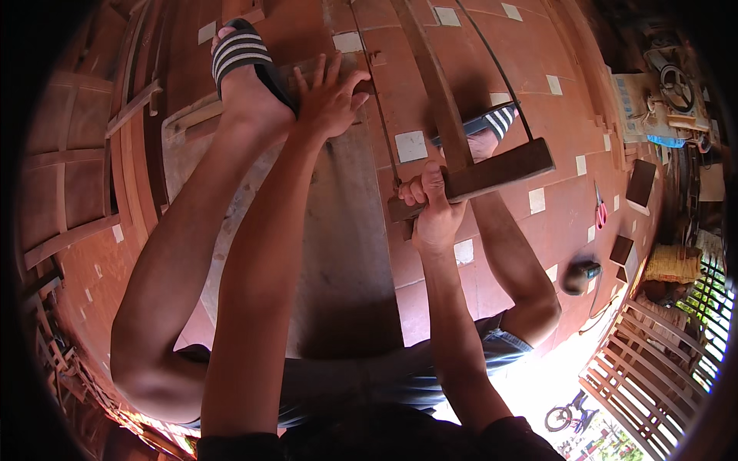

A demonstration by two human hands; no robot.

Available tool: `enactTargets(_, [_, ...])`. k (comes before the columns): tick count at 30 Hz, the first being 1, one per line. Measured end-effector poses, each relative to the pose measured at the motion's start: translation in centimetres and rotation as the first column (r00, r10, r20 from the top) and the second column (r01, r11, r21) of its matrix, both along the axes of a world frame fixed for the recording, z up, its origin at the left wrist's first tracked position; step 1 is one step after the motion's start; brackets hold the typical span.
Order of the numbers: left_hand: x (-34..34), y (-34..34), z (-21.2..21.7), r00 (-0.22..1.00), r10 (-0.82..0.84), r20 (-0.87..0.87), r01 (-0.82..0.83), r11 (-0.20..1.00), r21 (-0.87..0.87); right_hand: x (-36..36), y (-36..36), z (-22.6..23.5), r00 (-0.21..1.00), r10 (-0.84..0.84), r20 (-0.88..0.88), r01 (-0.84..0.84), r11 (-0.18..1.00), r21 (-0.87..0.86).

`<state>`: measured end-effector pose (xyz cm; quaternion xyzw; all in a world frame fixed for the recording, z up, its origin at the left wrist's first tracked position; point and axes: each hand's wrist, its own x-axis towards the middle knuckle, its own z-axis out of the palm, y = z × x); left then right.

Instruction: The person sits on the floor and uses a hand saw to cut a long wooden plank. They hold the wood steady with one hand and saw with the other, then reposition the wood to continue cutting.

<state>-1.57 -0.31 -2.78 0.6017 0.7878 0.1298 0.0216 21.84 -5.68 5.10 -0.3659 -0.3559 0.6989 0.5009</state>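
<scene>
My right hand [437, 211] is wrapped round the near end of a wooden frame saw [503, 170], at the left part of its crossbar. The saw's long middle beam runs away from me, with a thin blade on its left and a thin cord or rod on its right. My left hand [329, 98] lies with fingers spread on a piece of wood [360, 87] at the far end of a wide board [342, 253] between my legs. The blade passes close to my left fingertips; whether it touches the wood I cannot tell. My left sandalled foot [257, 88] rests beside that hand.
Reddish tiles with small white squares cover the floor [492, 253]. To the right lie red-handled scissors or shears [601, 209] and a dark rounded tool [580, 275]. Wooden panels [81, 154] stand at the left. A slatted wooden frame [646, 369] and a bicycle [565, 417] are at lower right.
</scene>
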Motion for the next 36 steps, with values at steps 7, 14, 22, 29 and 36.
enactTargets(7, [-0.5,-0.6,0.0,0.999,0.010,0.046,-0.009,1.000,-0.015,2.3,-4.1,2.9,0.989,0.012,0.148,-0.002,0.998,-0.070])
enactTargets(14, [-0.5,-0.6,0.2,1.000,0.018,0.013,-0.018,1.000,-0.003,10.6,-13.9,7.5,0.990,0.042,0.137,-0.037,0.998,-0.040])
enactTargets(22, [-0.5,-0.4,-0.1,1.000,0.007,-0.013,-0.006,1.000,0.022,-1.2,0.3,1.5,1.000,0.011,0.024,-0.011,1.000,0.006])
enactTargets(29, [-0.3,-0.9,0.0,1.000,0.014,0.002,-0.014,1.000,0.005,2.5,-4.0,2.6,0.990,0.016,0.142,-0.006,0.997,-0.075])
enactTargets(36, [-0.4,-0.8,0.3,0.999,0.027,0.026,-0.027,1.000,-0.006,11.8,-15.2,8.4,0.987,0.046,0.152,-0.041,0.998,-0.037])
